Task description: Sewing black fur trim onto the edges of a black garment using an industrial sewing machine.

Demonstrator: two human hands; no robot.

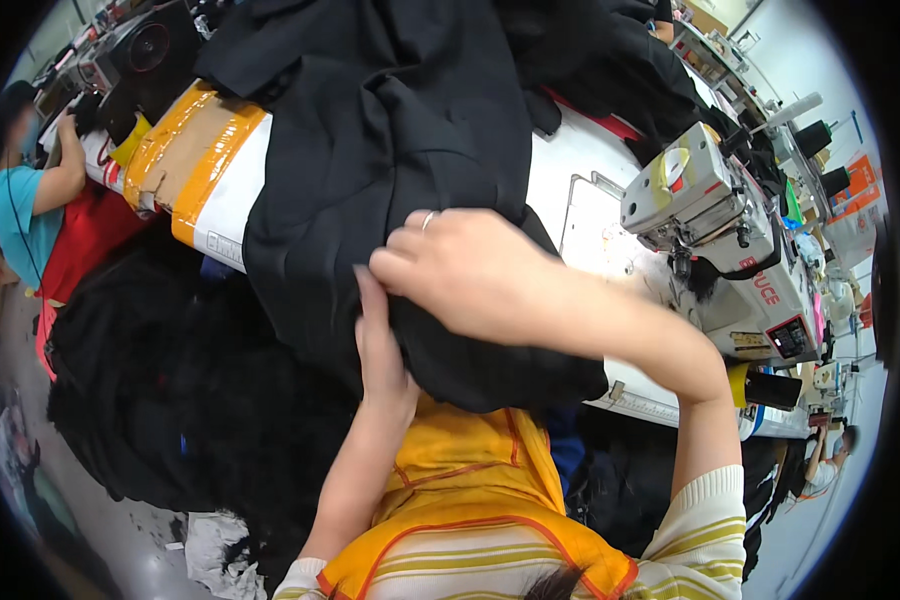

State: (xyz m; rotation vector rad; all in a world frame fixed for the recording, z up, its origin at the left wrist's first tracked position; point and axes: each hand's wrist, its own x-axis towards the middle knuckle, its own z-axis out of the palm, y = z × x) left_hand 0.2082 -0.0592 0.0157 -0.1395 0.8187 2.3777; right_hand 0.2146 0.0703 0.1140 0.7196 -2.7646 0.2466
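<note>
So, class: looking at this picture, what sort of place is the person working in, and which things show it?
Most likely a garment sewing workshop. An industrial sewing machine stands on the white table, both hands handle black fabric, and another person works nearby.

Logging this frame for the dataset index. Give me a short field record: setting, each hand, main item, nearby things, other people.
setting: sewing workshop, white worktable
left hand: left hand pressed flat against the black fabric, fingers up
right hand: right hand on top of the fabric's lower fold, fingers curled over it; ring on one finger
main item: black fabric piled across the table, hanging over its near edge
nearby: sewing machine to the right; taped cardboard to the left; dark cloth heap below the table
other people: person in blue top, far left
</note>
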